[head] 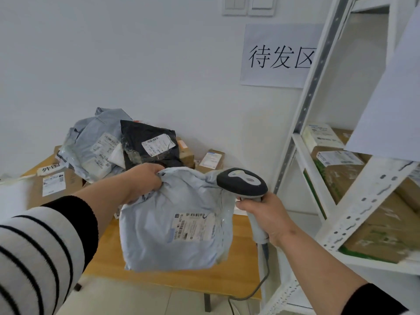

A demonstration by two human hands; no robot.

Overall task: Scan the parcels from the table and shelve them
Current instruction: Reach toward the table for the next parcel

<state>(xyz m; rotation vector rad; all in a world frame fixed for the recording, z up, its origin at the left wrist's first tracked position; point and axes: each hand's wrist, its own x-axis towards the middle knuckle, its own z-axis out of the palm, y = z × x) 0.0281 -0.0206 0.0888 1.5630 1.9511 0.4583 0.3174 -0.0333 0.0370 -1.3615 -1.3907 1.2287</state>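
While my left hand fingers bunch the grey parcel above the table, my right hand grips the scanner; next I aim it at the label.

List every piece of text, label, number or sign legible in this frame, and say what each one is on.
"待发区": paper sign on the wall.
"0240": handwritten on a grey mailer in the table pile.
"外": black print on a white strip on a cardboard box; the character after it is unclear.
Shipping label on the grey parcel gripped by the left hand: barcodes only, text too small.
Labels on the black parcel and shelf boxes: blurred.
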